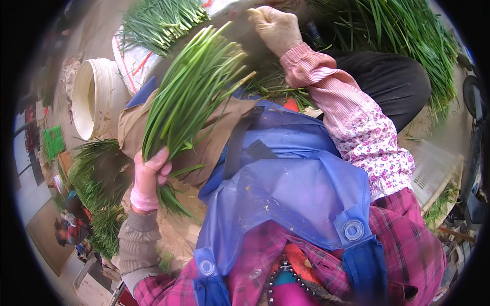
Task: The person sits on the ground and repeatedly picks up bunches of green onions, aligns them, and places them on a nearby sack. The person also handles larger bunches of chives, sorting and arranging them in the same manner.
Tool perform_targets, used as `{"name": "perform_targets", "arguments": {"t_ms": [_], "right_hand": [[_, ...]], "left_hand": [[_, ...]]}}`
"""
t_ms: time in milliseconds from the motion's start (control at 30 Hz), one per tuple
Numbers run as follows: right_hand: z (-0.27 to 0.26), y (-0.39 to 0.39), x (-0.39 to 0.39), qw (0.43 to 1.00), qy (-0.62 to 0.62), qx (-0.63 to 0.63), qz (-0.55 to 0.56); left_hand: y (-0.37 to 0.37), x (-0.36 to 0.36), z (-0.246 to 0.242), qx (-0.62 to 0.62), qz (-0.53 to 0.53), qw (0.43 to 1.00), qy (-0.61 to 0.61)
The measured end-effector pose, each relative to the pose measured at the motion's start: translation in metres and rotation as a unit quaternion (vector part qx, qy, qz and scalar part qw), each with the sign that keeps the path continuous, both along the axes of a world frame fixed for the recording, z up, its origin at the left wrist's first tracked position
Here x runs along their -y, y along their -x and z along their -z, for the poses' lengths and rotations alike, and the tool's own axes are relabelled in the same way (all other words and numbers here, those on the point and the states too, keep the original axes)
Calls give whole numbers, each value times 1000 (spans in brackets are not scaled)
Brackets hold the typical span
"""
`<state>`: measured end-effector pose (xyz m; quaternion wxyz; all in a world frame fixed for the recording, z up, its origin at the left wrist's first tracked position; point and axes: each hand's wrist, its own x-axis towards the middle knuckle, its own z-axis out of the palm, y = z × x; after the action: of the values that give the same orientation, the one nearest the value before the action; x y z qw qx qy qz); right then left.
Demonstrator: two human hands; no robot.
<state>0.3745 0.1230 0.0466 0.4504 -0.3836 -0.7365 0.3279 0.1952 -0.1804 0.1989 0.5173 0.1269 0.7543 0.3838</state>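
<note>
My left hand (149, 174), in a thin pinkish glove, grips a bunch of green garlic chives (183, 99) near its leafy end. Pale cut stem ends fan out up and to the right, and some leaf tips hang below my fist. Over at the top, my right hand (277, 28) is held apart from the bunch with its fingers curled in. A pale bit shows at its fingertips, too blurred to tell whether it is a stem or glove. Loose leaf scraps (275, 84) lie below the right hand, beyond the blue plastic apron (283, 183) on my lap.
A trimmed pile of chives (164, 23) lies on a white sack (128, 61). Beside it a white bucket (101, 97) lies tipped. More chives heap at the upper right (409, 46) and left (99, 183). A plastic crate (434, 172) stands right; another person (72, 229) is far left.
</note>
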Motion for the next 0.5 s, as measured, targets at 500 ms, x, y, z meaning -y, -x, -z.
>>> {"name": "perform_targets", "arguments": {"t_ms": [500], "right_hand": [[-30,-6,59,890,251,71,-375]], "left_hand": [[-5,24,37,33,-144,981,-127]]}}
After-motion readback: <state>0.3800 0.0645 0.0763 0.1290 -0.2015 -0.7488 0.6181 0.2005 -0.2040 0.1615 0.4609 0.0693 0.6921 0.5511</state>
